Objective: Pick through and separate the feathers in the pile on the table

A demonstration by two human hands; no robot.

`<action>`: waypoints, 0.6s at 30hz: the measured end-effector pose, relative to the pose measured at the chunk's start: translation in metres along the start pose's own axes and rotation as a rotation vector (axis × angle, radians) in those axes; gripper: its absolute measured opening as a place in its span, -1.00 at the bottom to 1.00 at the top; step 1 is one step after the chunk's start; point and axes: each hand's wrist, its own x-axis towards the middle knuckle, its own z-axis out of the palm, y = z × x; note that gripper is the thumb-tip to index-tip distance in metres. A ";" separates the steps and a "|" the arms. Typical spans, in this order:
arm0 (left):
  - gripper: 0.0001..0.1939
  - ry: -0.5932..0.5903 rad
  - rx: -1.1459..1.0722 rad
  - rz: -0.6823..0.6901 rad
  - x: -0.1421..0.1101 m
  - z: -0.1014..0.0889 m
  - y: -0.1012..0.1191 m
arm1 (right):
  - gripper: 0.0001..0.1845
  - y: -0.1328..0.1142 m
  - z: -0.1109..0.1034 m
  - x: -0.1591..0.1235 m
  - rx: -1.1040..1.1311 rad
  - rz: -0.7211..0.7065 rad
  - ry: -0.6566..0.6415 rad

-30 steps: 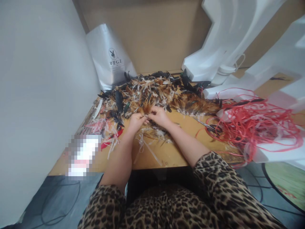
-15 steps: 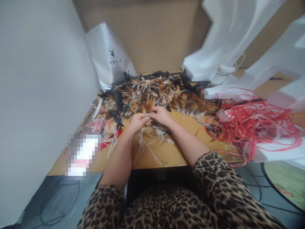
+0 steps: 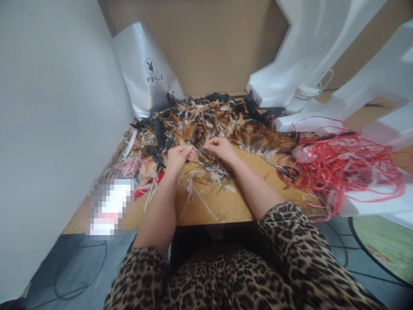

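A big pile of brown, black and white feathers (image 3: 209,122) covers the back of a wooden table (image 3: 226,206). My left hand (image 3: 179,156) rests at the pile's near edge with its fingers pinched on a small brown feather tuft. My right hand (image 3: 221,148) is a short way to the right, fingers curled down into the feathers; what it grips is too small to name. Loose white strips and feather scraps (image 3: 196,189) lie on the table just in front of both hands.
A tangle of red string (image 3: 338,165) lies at the right, with scissors (image 3: 277,165) beside it. White foam pieces (image 3: 306,60) stand at the back right, a silver bag (image 3: 145,73) at the back left. A white wall closes the left side.
My hands, which were touching over one tuft, have drawn apart; the left hand keeps a tuft. The view has shifted slightly upward.
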 end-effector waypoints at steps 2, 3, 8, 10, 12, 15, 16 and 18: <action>-0.75 0.068 -0.110 -0.005 0.002 -0.003 0.001 | -0.78 0.006 -0.008 0.003 -0.164 0.035 -0.020; -0.75 0.082 -0.160 -0.015 0.003 -0.004 0.001 | -0.81 0.008 -0.011 0.003 -0.258 0.046 -0.044; -0.78 0.064 -0.291 -0.059 0.004 -0.006 0.001 | -0.87 0.006 -0.014 0.000 -0.601 0.010 -0.167; -0.79 0.060 -0.298 -0.066 0.004 -0.006 0.000 | -0.87 0.002 -0.009 -0.003 -0.678 -0.032 -0.173; -0.80 0.065 -0.298 -0.073 0.004 -0.006 0.000 | -0.90 0.000 -0.003 -0.005 -0.763 -0.060 -0.171; -0.81 0.065 -0.298 -0.084 0.004 -0.006 0.000 | -0.93 0.001 0.002 -0.006 -0.835 -0.060 -0.149; -0.82 0.062 -0.301 -0.089 0.003 -0.005 0.000 | -0.92 0.002 0.002 -0.005 -0.818 -0.054 -0.136; -0.83 0.052 -0.317 -0.104 0.003 -0.005 0.001 | -0.89 0.004 0.000 -0.004 -0.697 -0.028 -0.115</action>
